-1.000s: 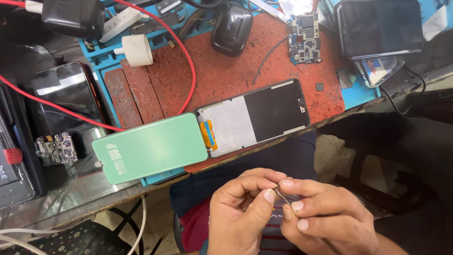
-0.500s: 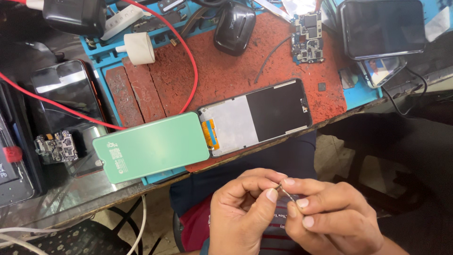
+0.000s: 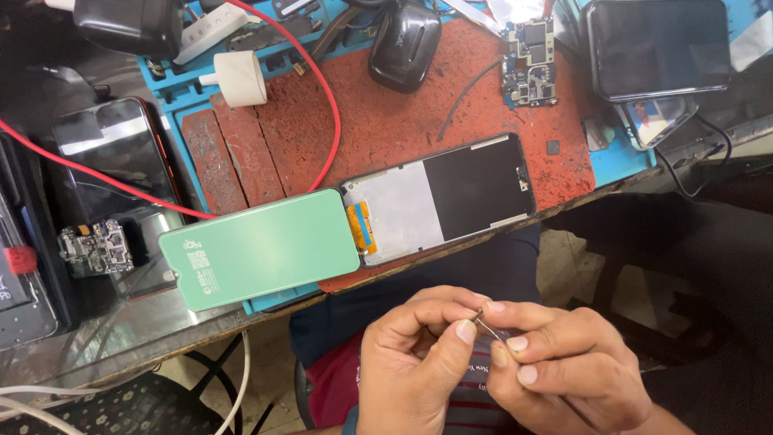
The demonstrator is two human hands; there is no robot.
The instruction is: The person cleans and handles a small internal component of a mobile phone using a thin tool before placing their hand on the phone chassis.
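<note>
Both hands sit low over the lap, below the edge of the surface (image 3: 105, 354), and barely anything has changed in the last second: the camera has drifted a touch and the right hand (image 3: 564, 366) has shifted its grip slightly, so the fiddling with that tiny metal bit (image 3: 485, 326) looks ongoing, not finished. The left hand (image 3: 415, 366) has thumb and forefinger clenched on the bit's upper end, while the right hand's fingers (image 3: 515, 345) pinch its lower end (tweezers or a pin, too small to tell). Wrists come up from the bottom, knuckles facing the camera, fingertips meeting in the middle. Up on the surface the opened phone (image 3: 439, 197) and the green back cover (image 3: 259, 250) lie touching, nobody near them.
</note>
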